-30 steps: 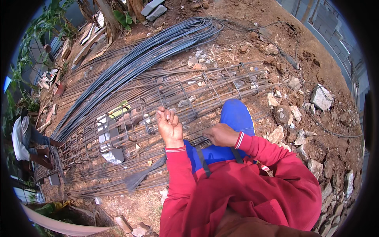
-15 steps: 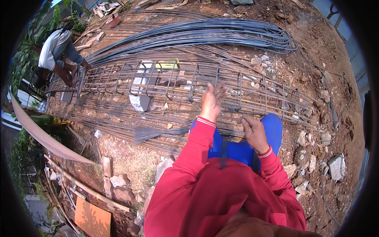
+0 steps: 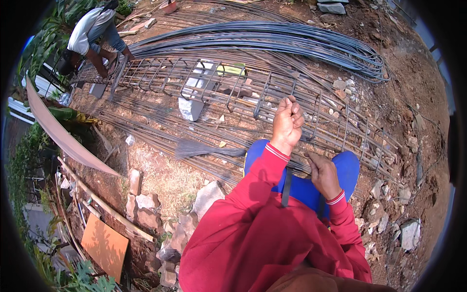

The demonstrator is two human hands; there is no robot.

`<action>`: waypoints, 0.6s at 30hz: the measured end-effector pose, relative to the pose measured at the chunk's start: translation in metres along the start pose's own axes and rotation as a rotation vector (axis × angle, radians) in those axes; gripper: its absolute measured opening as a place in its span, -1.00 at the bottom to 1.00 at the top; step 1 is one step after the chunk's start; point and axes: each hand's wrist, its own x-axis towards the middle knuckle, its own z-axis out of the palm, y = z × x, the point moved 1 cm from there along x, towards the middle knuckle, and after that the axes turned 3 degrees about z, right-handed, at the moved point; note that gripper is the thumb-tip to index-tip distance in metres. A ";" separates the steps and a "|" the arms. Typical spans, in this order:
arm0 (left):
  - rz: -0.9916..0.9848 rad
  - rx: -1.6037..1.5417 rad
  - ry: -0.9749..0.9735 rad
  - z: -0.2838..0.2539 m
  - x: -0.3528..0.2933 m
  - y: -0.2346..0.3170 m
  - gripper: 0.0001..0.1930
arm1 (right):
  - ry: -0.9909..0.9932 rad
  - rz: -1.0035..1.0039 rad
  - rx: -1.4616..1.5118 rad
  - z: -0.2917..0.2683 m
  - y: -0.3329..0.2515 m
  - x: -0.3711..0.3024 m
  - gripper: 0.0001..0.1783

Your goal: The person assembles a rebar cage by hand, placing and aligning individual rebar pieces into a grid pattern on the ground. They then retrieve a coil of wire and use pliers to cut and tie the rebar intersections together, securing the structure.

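A long rebar cage [image 3: 160, 90], with square stirrups around its lengthwise bars, lies across in front of my knees. My left hand [image 3: 287, 127] is raised at its near side with the fingers curled inward; anything in them is too small to make out. Lower and to the right, above my blue-trousered legs, my right hand [image 3: 325, 176] has thumb and fingers pinched together. A small dark tip shows at its fingertips, but I cannot tell what it is. Beside my left knee lies a bundle of thin grey tie wire [image 3: 204, 148], on loose rods.
A pale block [image 3: 191, 108] stands under the cage. Behind it lies a looped bundle of steel bars [image 3: 311, 41]. Another person [image 3: 95, 36] bends over the cage's far left end. Broken stones [image 3: 411, 234] lie to the right; an orange board [image 3: 104, 246] lies at lower left.
My left hand has gone from spread fingers to curled ones. The right hand stays low, still pinched. The whole view has shifted and turned slightly.
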 end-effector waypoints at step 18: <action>-0.301 -0.076 -0.044 -0.012 -0.032 -0.013 -0.91 | 0.273 0.241 -0.155 -0.046 0.000 -0.013 -0.83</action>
